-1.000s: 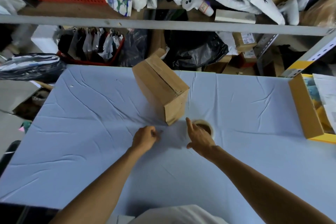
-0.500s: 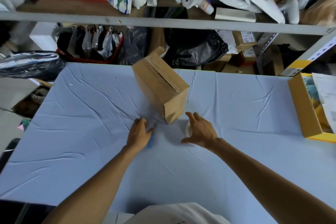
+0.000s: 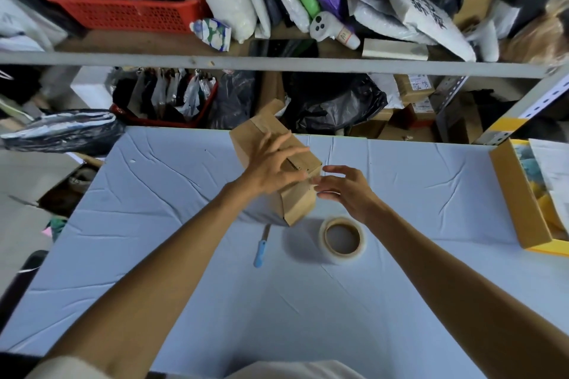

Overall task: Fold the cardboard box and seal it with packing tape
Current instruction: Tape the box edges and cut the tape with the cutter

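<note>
A closed brown cardboard box [image 3: 297, 203] stands in the middle of the blue-covered table [image 3: 154, 194]. My left hand [image 3: 271, 168] rests on the box's top face, fingers spread over the flap seam. My right hand [image 3: 346, 189] hovers at the box's near right corner with its fingers apart, fingertips close to the edge; I cannot tell if they touch. A roll of clear packing tape [image 3: 343, 238] lies flat on the table just in front of the box. A blue-handled cutter [image 3: 261, 248] lies to the left of the roll.
An open yellow box [image 3: 517, 203] with papers sits at the table's right edge. Behind the table, a metal shelf [image 3: 277, 63] holds a red basket [image 3: 123, 14], bags and parcels. Black bags and a carton lie off the left side.
Both hands have risen from the table surface to the box. The left hand left the cutter and the right hand left the tape roll, both now lying uncovered on the table.
</note>
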Tool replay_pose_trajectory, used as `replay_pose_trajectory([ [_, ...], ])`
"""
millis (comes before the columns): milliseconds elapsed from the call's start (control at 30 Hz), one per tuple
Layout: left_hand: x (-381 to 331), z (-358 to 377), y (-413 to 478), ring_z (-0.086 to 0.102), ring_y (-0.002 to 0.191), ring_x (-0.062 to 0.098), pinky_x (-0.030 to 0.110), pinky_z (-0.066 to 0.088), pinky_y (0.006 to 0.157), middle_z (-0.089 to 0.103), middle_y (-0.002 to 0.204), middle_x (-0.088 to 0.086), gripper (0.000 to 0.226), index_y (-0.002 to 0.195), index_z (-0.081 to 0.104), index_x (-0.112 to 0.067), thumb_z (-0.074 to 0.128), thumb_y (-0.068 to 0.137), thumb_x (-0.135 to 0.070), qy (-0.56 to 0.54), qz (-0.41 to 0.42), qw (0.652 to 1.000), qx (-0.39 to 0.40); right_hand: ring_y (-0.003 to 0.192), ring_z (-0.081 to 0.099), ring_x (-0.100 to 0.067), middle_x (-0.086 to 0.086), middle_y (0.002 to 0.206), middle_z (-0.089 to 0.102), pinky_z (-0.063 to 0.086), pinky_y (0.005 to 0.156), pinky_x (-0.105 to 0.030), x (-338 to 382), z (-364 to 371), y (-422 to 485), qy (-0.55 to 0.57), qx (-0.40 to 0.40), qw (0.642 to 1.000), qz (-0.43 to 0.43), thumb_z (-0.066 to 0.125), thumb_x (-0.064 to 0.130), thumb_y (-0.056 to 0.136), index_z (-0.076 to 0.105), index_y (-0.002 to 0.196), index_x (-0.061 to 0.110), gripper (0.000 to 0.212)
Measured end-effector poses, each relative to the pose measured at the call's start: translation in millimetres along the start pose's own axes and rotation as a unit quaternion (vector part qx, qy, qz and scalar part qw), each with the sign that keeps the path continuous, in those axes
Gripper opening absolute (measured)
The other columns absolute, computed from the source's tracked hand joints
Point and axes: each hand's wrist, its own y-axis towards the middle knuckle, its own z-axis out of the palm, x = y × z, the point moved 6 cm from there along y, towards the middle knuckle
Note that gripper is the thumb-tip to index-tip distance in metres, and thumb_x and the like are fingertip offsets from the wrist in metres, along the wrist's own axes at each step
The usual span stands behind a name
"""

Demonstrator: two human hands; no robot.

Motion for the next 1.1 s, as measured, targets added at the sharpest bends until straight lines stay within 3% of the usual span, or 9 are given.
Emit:
replay_pose_trajectory([
  [267,6.0,8.0,1.6,-0.013,0.144,0.029,0.048,0.000,0.116,0.009,0.158,-0.004,0.070,0.139,0.040,-0.041,0.071,0.076,-0.045,0.032,0.008,0.999,-0.011,0.060,0.066,-0.019,-0.016,0.073,0.067,0.057,0.058,-0.025,-6.6,2.2,4.4,-0.033,-0.045,0.998,-0.012,0.080,-0.002,0.070,0.053,0.107,-0.001,0.046],
  [467,3.4,9.5,4.5,-0.005,0.143,0.031,0.046,0.001,0.114,0.018,0.155,-0.002,0.070,0.133,0.047,-0.037,0.075,0.070,-0.041,0.039,0.014,0.998,-0.048,0.054,0.059,-0.020,-0.015,0.065,0.064,0.051,0.059,-0.029,-5.7,7.1,8.5,-0.074,-0.069,0.987,-0.124,0.079,-0.005,0.070,0.044,0.093,0.004,0.043],
  [567,3.6,11.0,7.2,-0.002,0.142,0.033,0.045,0.000,0.112,0.021,0.153,0.000,0.069,0.128,0.050,-0.034,0.078,0.065,-0.041,0.056,0.018,0.995,-0.075,0.052,0.057,-0.010,-0.001,0.059,0.065,0.048,0.058,-0.027,-4.8,9.0,12.6,-0.145,-0.112,0.968,-0.173,0.079,0.002,0.070,0.044,0.092,0.007,0.041],
  [667,5.4,14.8,8.5,-0.002,0.142,0.037,0.057,0.005,0.114,0.019,0.153,0.002,0.071,0.126,0.049,-0.033,0.079,0.063,-0.045,0.082,0.017,0.993,-0.078,0.058,0.053,-0.007,0.002,0.068,0.061,0.043,0.055,-0.021,-0.3,6.9,14.1,-0.273,-0.124,0.933,-0.197,0.086,0.017,0.064,0.046,0.099,0.011,0.053],
  [767,3.8,17.6,8.1,-0.003,0.142,0.038,0.058,0.007,0.113,0.018,0.154,0.002,0.075,0.127,0.047,-0.033,0.078,0.061,-0.051,0.084,0.025,0.993,-0.084,0.076,0.049,-0.014,-0.002,0.091,0.058,0.041,0.067,-0.024,6.1,2.0,11.7,-0.381,-0.125,0.885,-0.239,0.089,0.029,0.059,0.048,0.112,0.015,0.068],
  [900,-1.3,22.4,6.1,-0.005,0.144,0.034,0.053,0.005,0.115,0.015,0.156,0.000,0.091,0.135,0.039,-0.029,0.083,0.058,-0.050,0.092,0.032,0.992,-0.083,0.103,0.049,-0.025,-0.005,0.122,0.054,0.046,0.079,-0.033,25.3,25.8,3.7,-0.567,-0.078,0.746,-0.341,0.087,0.044,0.055,0.048,0.129,0.015,0.088],
  [1000,-0.9,22.2,4.4,-0.004,0.146,0.030,0.047,0.006,0.116,0.017,0.157,0.003,0.105,0.142,0.027,-0.017,0.083,0.059,-0.047,0.085,0.028,0.992,-0.091,0.104,0.051,-0.031,-0.010,0.123,0.053,0.046,0.070,-0.037,33.1,38.6,5.6,-0.656,-0.047,0.676,-0.331,0.083,0.039,0.064,0.047,0.129,0.010,0.080],
  [1100,0.9,22.1,5.3,-0.009,0.146,0.032,0.054,0.006,0.117,0.010,0.159,0.004,0.109,0.145,0.018,-0.014,0.080,0.062,-0.046,0.111,0.009,0.992,-0.053,0.098,0.051,-0.036,-0.015,0.114,0.052,0.046,0.070,-0.041,37.2,46.1,6.2,-0.678,-0.020,0.663,-0.316,0.079,0.019,0.070,0.050,0.124,0.007,0.062],
])
